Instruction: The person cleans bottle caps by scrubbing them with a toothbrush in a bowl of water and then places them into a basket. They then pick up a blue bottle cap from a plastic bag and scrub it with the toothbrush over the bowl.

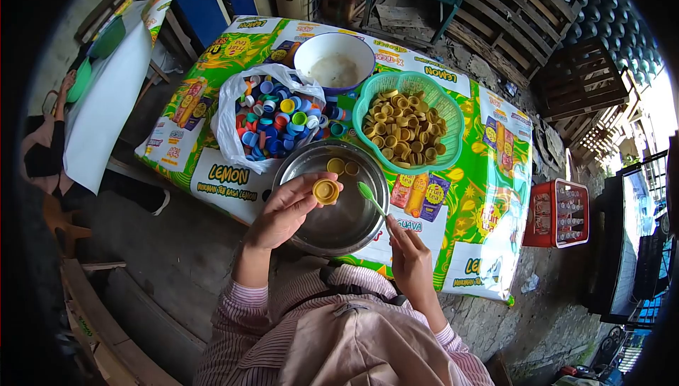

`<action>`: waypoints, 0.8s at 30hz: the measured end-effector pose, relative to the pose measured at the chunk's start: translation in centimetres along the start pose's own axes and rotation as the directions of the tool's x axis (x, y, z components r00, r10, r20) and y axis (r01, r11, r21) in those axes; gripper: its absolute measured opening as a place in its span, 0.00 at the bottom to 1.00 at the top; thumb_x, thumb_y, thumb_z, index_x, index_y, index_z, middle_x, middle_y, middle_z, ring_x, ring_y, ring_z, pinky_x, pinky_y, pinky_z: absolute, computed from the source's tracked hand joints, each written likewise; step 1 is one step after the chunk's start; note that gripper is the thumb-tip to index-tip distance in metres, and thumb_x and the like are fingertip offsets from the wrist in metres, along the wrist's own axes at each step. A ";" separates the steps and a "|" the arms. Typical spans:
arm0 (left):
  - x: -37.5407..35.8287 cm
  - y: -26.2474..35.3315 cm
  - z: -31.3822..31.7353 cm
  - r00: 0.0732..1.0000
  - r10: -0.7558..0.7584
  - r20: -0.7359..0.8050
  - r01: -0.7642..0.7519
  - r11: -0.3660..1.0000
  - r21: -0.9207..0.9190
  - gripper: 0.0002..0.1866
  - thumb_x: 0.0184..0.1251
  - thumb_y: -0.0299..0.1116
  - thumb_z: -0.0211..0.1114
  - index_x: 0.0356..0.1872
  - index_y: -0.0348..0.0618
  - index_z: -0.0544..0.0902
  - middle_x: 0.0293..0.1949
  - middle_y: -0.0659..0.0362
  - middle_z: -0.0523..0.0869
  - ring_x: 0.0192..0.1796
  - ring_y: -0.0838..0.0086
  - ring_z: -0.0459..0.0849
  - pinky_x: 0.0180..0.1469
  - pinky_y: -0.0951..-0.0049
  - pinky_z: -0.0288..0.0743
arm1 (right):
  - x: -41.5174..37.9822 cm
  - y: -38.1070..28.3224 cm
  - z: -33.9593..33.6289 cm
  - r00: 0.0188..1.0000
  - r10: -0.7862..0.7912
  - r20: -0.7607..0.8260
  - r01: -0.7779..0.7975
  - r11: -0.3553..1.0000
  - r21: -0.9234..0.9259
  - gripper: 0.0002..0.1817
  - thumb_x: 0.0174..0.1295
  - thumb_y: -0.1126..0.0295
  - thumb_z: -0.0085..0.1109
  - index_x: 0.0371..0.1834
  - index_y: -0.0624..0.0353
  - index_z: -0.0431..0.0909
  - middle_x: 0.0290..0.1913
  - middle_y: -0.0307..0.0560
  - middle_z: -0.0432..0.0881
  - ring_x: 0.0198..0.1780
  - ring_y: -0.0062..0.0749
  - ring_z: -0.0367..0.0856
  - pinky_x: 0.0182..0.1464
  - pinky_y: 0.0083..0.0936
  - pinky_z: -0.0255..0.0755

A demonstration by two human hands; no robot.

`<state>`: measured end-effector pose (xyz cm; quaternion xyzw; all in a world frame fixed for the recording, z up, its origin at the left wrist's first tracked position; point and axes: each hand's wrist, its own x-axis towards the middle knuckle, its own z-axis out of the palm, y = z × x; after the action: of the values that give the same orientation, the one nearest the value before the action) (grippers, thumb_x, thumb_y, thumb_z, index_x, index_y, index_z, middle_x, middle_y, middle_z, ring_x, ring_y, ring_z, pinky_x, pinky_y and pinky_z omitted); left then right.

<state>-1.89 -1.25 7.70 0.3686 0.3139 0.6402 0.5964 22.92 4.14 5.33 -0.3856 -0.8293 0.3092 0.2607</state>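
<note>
Holding one round yellow plastic cap (326, 191) in your left hand (283, 212) fingers over the shiny steel bowl (311, 166), you grip one green toothbrush (373, 199) in your right hand (409, 258). Two more yellow caps (342, 166) lie in that bowl; one green mesh basket (368, 103) holds many.

The printed plastic sheet (488, 195) covering the table carries the only clear lettering: "LEMON" in large green letters at its near left edge, with a smaller line beneath that seems to read "MINUMAN ... RASA LEMON", though the middle word is too small to make out. "LEMON" appears again, upside down, along the far edge beyond the green basket (368, 106), and "GUAVA" stands beside the steel bowl (286, 174), under printed drink packets. Other print on the sheet is too small or too folded to read.
</note>
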 end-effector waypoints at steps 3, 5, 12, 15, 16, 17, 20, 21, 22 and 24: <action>-0.1 1.1 0.9 0.989 0.073 0.130 -0.075 0.997 0.013 0.21 0.68 0.24 0.51 0.62 0.33 0.65 0.60 0.51 0.72 0.64 0.67 0.69 0.66 0.68 0.62 | -0.3 -0.6 -0.6 1.000 -0.008 -0.007 0.008 1.000 0.004 0.27 0.57 0.80 0.54 0.62 0.47 0.70 0.24 0.48 0.72 0.23 0.41 0.74 0.25 0.36 0.67; -0.2 1.7 1.5 0.989 0.074 0.130 -0.084 0.994 0.074 0.21 0.69 0.24 0.51 0.62 0.33 0.65 0.60 0.51 0.72 0.64 0.68 0.69 0.66 0.68 0.62 | -0.3 -1.1 -1.0 0.997 0.069 0.035 -0.070 0.998 0.011 0.25 0.58 0.84 0.51 0.60 0.54 0.71 0.31 0.54 0.78 0.27 0.41 0.76 0.30 0.27 0.70; -0.2 2.0 2.4 0.994 0.059 0.092 -0.074 0.983 0.167 0.21 0.68 0.24 0.53 0.61 0.35 0.65 0.60 0.54 0.71 0.64 0.70 0.68 0.65 0.70 0.61 | -0.3 -1.1 -1.4 1.000 -0.008 -0.023 0.008 1.000 -0.011 0.25 0.57 0.85 0.51 0.59 0.57 0.71 0.30 0.54 0.77 0.27 0.39 0.77 0.32 0.26 0.71; 0.0 2.0 2.4 0.996 0.057 0.075 -0.070 0.979 0.191 0.21 0.68 0.24 0.54 0.61 0.36 0.66 0.60 0.55 0.71 0.64 0.71 0.69 0.65 0.71 0.61 | -0.2 -1.8 -2.1 0.993 -0.065 -0.094 0.070 0.996 0.047 0.24 0.57 0.86 0.50 0.59 0.59 0.71 0.28 0.54 0.76 0.26 0.38 0.77 0.30 0.27 0.71; 0.0 2.0 2.5 0.996 0.058 0.075 -0.071 0.979 0.191 0.21 0.68 0.24 0.54 0.61 0.36 0.66 0.60 0.55 0.71 0.64 0.71 0.69 0.65 0.71 0.61 | -0.2 -2.1 -2.2 0.989 -0.081 -0.126 0.092 0.992 0.086 0.26 0.56 0.86 0.52 0.60 0.57 0.71 0.28 0.52 0.76 0.25 0.38 0.76 0.30 0.28 0.71; 0.1 2.1 2.7 0.997 0.052 0.062 -0.063 0.977 0.203 0.20 0.67 0.24 0.54 0.60 0.36 0.66 0.59 0.56 0.71 0.64 0.72 0.68 0.65 0.71 0.60 | -0.1 -2.4 -2.4 0.983 -0.095 -0.159 0.115 0.986 0.123 0.27 0.54 0.86 0.54 0.60 0.56 0.71 0.27 0.51 0.75 0.25 0.39 0.75 0.30 0.28 0.70; 0.3 2.0 2.8 0.998 0.051 0.045 -0.060 0.971 0.232 0.19 0.67 0.24 0.55 0.59 0.36 0.67 0.58 0.56 0.72 0.64 0.72 0.68 0.65 0.71 0.59 | -0.3 -3.0 -3.0 0.981 -0.131 -0.146 0.143 0.987 0.072 0.28 0.53 0.87 0.55 0.59 0.55 0.72 0.27 0.48 0.75 0.24 0.36 0.75 0.28 0.28 0.71; 0.4 1.9 2.8 0.998 0.057 0.040 -0.065 0.966 0.249 0.19 0.67 0.24 0.55 0.59 0.37 0.68 0.58 0.57 0.72 0.64 0.72 0.68 0.65 0.72 0.59 | -0.2 -3.4 -3.2 0.980 -0.132 -0.146 0.144 0.987 0.071 0.28 0.53 0.87 0.55 0.59 0.55 0.72 0.27 0.48 0.75 0.24 0.36 0.75 0.28 0.28 0.71; 0.4 1.8 2.8 0.997 0.058 0.041 -0.067 0.966 0.249 0.19 0.67 0.24 0.55 0.59 0.37 0.68 0.58 0.57 0.72 0.64 0.72 0.68 0.65 0.72 0.59 | -0.1 -3.8 -3.3 0.974 -0.164 -0.156 0.174 0.983 0.051 0.28 0.52 0.86 0.56 0.59 0.54 0.73 0.26 0.46 0.75 0.23 0.35 0.75 0.26 0.28 0.71; 0.4 1.5 2.8 0.996 0.083 0.019 -0.085 0.953 0.292 0.19 0.67 0.24 0.56 0.58 0.37 0.68 0.57 0.57 0.72 0.62 0.74 0.69 0.62 0.73 0.60 | 0.3 -4.1 -3.2 0.966 -0.197 -0.165 0.204 0.978 0.030 0.28 0.52 0.86 0.57 0.58 0.53 0.73 0.26 0.44 0.75 0.22 0.34 0.75 0.25 0.28 0.71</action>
<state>-0.28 -1.06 10.48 0.4678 0.3871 0.6104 0.5087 22.92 3.23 10.50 -0.3173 -0.8328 0.2682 0.3657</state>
